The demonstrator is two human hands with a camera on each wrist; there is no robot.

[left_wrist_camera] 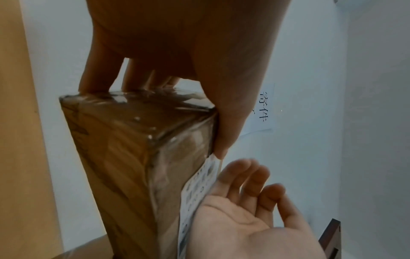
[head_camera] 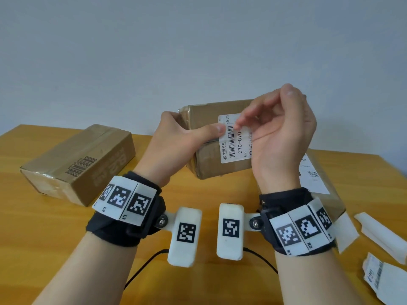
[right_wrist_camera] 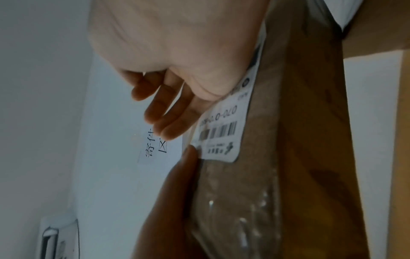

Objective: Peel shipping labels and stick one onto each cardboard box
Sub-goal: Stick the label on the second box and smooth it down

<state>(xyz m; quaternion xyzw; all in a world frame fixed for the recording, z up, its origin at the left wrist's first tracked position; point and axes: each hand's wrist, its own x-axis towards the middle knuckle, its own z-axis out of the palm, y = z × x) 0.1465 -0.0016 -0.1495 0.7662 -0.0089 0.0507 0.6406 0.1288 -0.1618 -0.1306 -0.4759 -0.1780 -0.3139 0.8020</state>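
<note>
Two hands work at chest height. Nearest, the right hand [head_camera: 284, 137] has loosely spread fingers, its fingertips brushing the white printed shipping label [head_camera: 234, 139], gripping nothing. Just beyond, the left hand [head_camera: 176, 139] clutches the small brown taped cardboard box [head_camera: 211, 164], lifted off the yellow wooden table [head_camera: 33, 249], thumb pinning the label's edge. Stiff and light, I'd guess; glossy tape looks slippery, so hold by the corners.
</note>
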